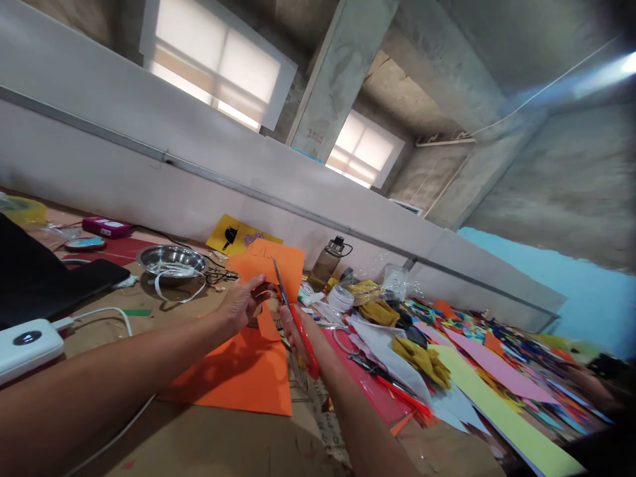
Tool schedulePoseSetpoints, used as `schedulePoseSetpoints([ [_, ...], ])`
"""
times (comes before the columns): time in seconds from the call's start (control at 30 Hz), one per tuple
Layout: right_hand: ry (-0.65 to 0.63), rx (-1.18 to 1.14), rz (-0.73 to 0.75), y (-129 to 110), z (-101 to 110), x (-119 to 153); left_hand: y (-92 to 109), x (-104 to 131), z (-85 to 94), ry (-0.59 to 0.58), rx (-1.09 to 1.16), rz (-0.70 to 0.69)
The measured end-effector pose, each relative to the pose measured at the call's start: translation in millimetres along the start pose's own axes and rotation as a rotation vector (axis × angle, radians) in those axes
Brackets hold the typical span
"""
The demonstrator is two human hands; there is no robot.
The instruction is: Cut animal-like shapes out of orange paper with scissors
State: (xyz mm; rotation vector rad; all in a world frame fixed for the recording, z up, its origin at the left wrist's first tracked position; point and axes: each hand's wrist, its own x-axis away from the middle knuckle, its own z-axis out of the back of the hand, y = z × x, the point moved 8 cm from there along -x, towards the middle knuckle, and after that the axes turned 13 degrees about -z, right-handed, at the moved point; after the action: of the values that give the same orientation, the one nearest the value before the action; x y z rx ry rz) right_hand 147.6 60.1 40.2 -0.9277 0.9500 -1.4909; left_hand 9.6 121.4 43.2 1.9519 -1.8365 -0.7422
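Above the orange sheet on the surface, the left hand [243, 305] grips the lower left part of a raised orange sheet [289, 262] between thumb and fingers. Close on its right, the right hand [294, 329] is closed around red-handled scissors [307, 348], their blades pointing up and slightly left against the raised sheet's lower part; how far apart the blades stand I cannot tell. Pencil-like lines show near that sheet's top edge, and an orange strip [268, 323] hangs below, between the hands.

Under them lies the lower orange sheet [238, 374], its near edge running across the brown surface [169, 440], which shows between the two forearms. Left of the hands stands a steel bowl [145, 250] with white cord over its rim; farther left are a magenta box [106, 227] and, nearer the person, a white power bank [30, 350] with its cable.

Behind the raised sheet, a yellow sheet [217, 236] leans on the white partition [238, 175] along the back edge, with a lidded bottle [325, 265] to the right. Past the right forearm, a red sheet [365, 391], second red-handled scissors [405, 396], mustard cloth [422, 361] and long coloured paper strips [501, 397] crowd that side.
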Motion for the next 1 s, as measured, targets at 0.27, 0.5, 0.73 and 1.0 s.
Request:
schedulePoseSetpoints([
  [0.27, -0.115, -0.253, -0.078, 1, -16, 3, 15, 4, -10.2, 0.031, -0.022, -0.015],
  [0.5, -0.200, -0.413, -0.135, 5, -18, 16, 18, 8, -16.5, -0.011, -0.072, -0.064],
  [0.73, -0.164, -0.371, -0.112, 12, -10, 17, 15, 10, -16.4, -0.026, -0.143, -0.062],
  [1.0, -0.172, -0.305, -0.072, 7, -9, 19, 21, 15, -23.0, -0.014, -0.155, -0.049],
])
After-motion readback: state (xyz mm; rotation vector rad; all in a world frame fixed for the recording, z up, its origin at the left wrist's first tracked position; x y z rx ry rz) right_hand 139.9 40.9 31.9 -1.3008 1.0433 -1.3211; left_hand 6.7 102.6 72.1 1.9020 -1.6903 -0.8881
